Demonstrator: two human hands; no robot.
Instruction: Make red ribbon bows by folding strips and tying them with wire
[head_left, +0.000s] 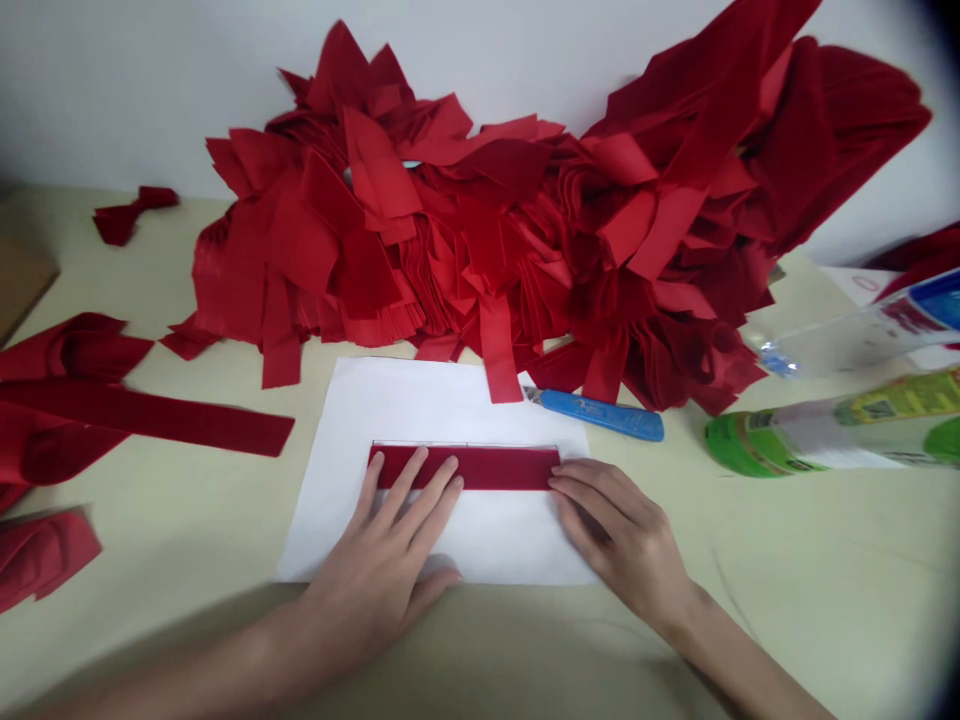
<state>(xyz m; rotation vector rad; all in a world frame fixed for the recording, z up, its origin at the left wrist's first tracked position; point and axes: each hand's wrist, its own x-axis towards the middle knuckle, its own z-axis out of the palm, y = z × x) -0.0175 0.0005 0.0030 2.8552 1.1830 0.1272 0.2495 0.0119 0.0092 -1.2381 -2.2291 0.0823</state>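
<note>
Your pale table [810, 590] stands against a white wall [112, 90]. On it, the red cloth strip [465, 467] lies flat and level on a sheet of white paper [330, 480], with a thin dark line running just above its upper edge. Your left hand [382, 560] is pressed flat with its fingers spread, the fingertips resting on the strip's left half. Your right hand [622, 530] has its fingers together and extended, their tips against the strip's right end. Neither hand is pinching anything. Just beyond the paper lies a blue utility knife [604, 415], and behind it a big heap of red cloth pieces [465, 220] rises against the wall. Loose red strips [135, 410] lie to your left, and two plastic bottles [825, 430] lie on their sides to your right.
</note>
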